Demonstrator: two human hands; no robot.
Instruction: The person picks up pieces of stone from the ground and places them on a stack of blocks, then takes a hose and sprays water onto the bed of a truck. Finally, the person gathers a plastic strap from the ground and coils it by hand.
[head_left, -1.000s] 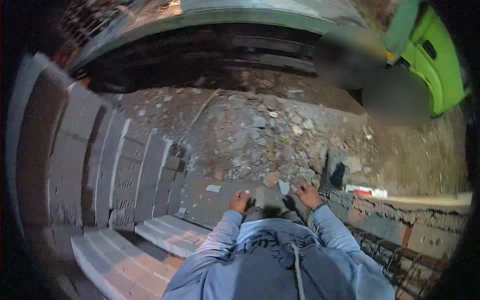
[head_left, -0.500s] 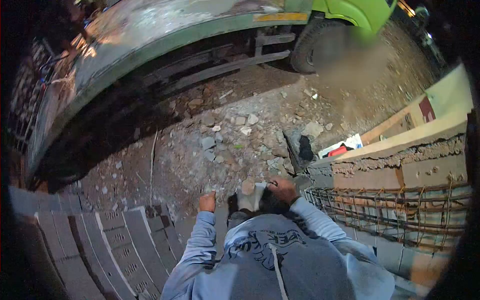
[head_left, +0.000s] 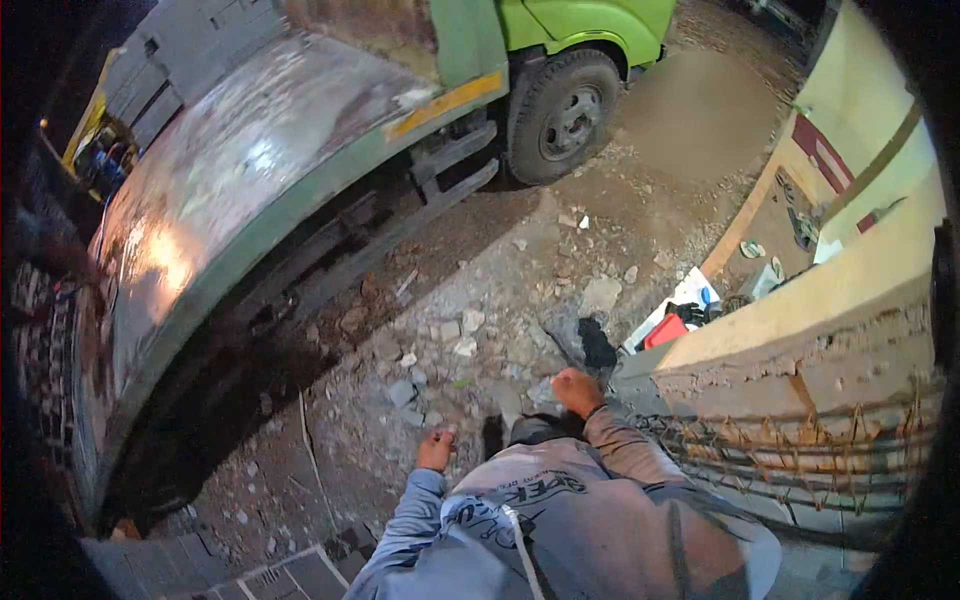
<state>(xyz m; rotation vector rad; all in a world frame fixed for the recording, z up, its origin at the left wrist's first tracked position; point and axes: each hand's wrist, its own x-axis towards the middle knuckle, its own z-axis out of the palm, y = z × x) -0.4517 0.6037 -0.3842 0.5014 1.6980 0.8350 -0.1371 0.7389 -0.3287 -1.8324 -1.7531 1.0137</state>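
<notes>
My left hand (head_left: 436,451) is held low in front of my body with its fingers curled in, over the rubble-strewn ground. Whether anything lies inside those fingers is too small to tell. Farther right and a little higher, my right hand (head_left: 578,392) is closed in a loose fist, beside a black patch (head_left: 597,342) on the ground; its contents are hidden. Neither hand visibly touches the stones (head_left: 402,393) beyond them. Between the hands is the front of my grey sweatshirt (head_left: 560,500), with a pale drawstring hanging down.
A flatbed truck with a green cab (head_left: 640,25) and a front wheel (head_left: 565,118) stands ahead, grey blocks (head_left: 200,50) on its bed. Steel rebar (head_left: 800,450) runs along a low wall at right, near a red object (head_left: 666,330). More blocks (head_left: 285,580) lie lower left.
The view has swung, showing more of the truck's bed, wheel and cab and less of the lower-left blocks. My right hand has moved up and away from my body.
</notes>
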